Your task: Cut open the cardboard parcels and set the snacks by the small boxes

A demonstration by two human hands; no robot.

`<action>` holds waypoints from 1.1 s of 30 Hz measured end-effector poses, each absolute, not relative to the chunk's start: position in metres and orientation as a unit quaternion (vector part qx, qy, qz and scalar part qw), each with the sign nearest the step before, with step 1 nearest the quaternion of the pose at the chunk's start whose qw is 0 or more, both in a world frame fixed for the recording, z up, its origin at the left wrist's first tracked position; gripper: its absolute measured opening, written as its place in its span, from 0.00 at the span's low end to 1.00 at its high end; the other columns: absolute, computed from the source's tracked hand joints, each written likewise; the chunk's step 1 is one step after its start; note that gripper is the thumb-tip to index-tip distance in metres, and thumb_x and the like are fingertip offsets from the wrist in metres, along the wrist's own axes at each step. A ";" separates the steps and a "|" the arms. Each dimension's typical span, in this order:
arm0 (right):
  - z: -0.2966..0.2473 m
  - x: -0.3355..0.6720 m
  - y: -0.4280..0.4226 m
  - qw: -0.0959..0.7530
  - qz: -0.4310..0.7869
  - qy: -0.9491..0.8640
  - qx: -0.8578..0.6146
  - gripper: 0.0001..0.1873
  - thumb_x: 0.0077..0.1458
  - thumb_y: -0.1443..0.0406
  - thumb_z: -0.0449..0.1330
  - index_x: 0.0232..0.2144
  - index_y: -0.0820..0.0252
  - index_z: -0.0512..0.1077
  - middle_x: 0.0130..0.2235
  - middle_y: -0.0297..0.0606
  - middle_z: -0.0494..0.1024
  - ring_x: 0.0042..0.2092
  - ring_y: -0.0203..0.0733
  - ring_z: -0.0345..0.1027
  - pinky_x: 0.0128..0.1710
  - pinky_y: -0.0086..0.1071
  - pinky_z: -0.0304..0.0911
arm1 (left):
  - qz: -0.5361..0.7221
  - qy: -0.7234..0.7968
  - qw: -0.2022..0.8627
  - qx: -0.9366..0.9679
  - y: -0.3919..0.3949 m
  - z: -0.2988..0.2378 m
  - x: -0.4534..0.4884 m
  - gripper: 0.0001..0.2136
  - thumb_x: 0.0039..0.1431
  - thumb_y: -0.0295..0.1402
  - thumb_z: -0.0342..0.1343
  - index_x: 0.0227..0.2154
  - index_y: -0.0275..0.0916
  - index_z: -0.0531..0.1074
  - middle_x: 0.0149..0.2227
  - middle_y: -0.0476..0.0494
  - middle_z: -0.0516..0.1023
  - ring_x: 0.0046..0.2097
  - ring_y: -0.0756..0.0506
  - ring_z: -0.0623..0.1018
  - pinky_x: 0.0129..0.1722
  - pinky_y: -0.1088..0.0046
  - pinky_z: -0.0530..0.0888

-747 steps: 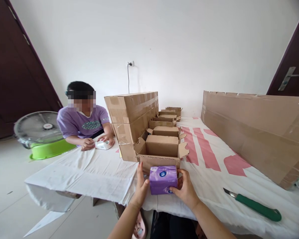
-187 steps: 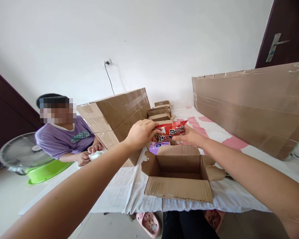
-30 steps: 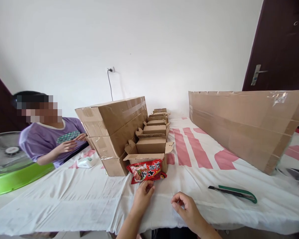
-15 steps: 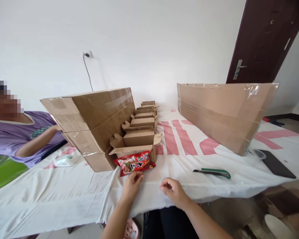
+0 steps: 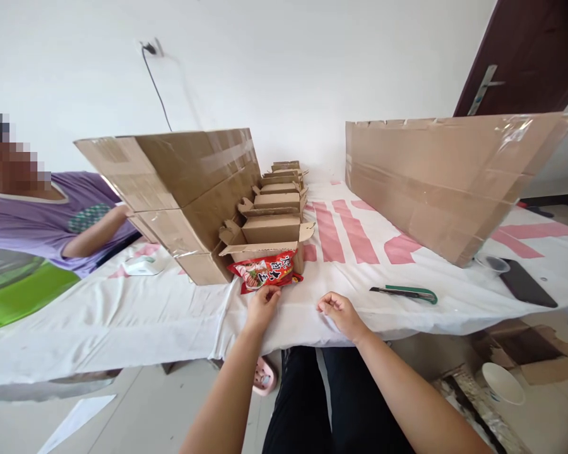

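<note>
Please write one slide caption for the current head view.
Left hand by a red packet, right hand between packet and green cutter, cardboard boxes lined up behind.

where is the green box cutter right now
In the head view, the green box cutter lies right of centre on the white cloth, between the right hand and the flat black slab.
</note>
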State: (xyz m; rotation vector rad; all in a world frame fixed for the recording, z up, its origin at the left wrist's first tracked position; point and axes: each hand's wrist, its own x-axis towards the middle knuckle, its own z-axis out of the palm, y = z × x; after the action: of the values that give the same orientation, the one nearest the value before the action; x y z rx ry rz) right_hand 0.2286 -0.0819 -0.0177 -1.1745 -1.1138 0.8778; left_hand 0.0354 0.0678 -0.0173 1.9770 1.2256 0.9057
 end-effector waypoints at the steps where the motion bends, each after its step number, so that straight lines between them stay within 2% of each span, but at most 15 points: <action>1: -0.018 0.229 -0.082 0.606 0.381 -0.479 -0.508 0.12 0.54 0.55 0.60 0.29 0.58 0.72 0.29 0.33 0.75 0.33 0.37 0.68 0.35 0.32 0.62 | 0.343 0.467 0.318 0.750 0.068 -0.017 0.036 0.10 0.52 0.38 0.53 0.32 0.38 0.75 0.34 0.44 0.80 0.37 0.43 0.77 0.38 0.69 0.72; 11: -0.021 0.230 -0.079 0.598 0.374 -0.478 -0.524 0.12 0.51 0.56 0.62 0.27 0.58 0.71 0.29 0.33 0.75 0.33 0.37 0.67 0.37 0.33 0.62 | 0.346 0.466 0.331 0.744 0.067 -0.017 0.037 0.06 0.52 0.33 0.54 0.30 0.39 0.75 0.35 0.44 0.80 0.38 0.43 0.77 0.40 0.68 0.72; 17: -0.023 0.226 -0.075 0.579 0.357 -0.497 -0.538 0.11 0.49 0.57 0.63 0.25 0.58 0.70 0.26 0.31 0.73 0.30 0.36 0.65 0.34 0.32 0.60 | 0.362 0.456 0.346 0.736 0.069 -0.020 0.035 0.08 0.52 0.34 0.54 0.33 0.38 0.74 0.34 0.44 0.80 0.36 0.43 0.78 0.38 0.68 0.72; 33: -0.023 0.225 -0.078 0.585 0.342 -0.523 -0.516 0.14 0.54 0.54 0.59 0.27 0.59 0.70 0.27 0.33 0.73 0.30 0.37 0.64 0.32 0.31 0.60 | 0.365 0.467 0.310 0.743 0.070 -0.022 0.037 0.04 0.54 0.29 0.54 0.29 0.40 0.73 0.30 0.47 0.79 0.33 0.46 0.76 0.35 0.72 0.70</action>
State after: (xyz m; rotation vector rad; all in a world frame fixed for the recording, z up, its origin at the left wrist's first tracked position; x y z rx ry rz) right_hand 0.2252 -0.0781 -0.0232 -1.2041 -1.2205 0.7985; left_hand 0.0372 0.0702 -0.0223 1.9626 1.2342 0.9641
